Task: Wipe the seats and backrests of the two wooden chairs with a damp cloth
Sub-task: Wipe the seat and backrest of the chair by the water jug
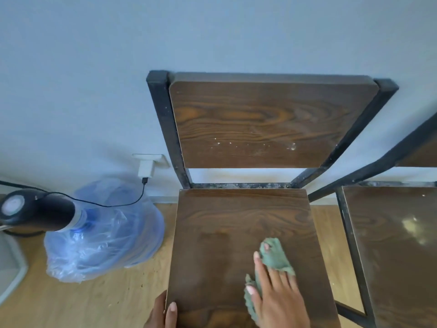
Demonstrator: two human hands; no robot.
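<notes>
A wooden chair with a black metal frame stands in front of me against the wall; its dark seat and its backrest, which carries white specks, face me. My right hand presses a crumpled green cloth flat on the seat's right front part, fingers spread over it. My left hand grips the seat's front left edge, thumb on top. A second wooden chair stands to the right, its seat dusty with pale smears.
A blue water jug wrapped in clear plastic, with a black pump top, stands on the wooden floor to the left. Its cable runs to a white charger in a wall socket. A grey object sits at the far left edge.
</notes>
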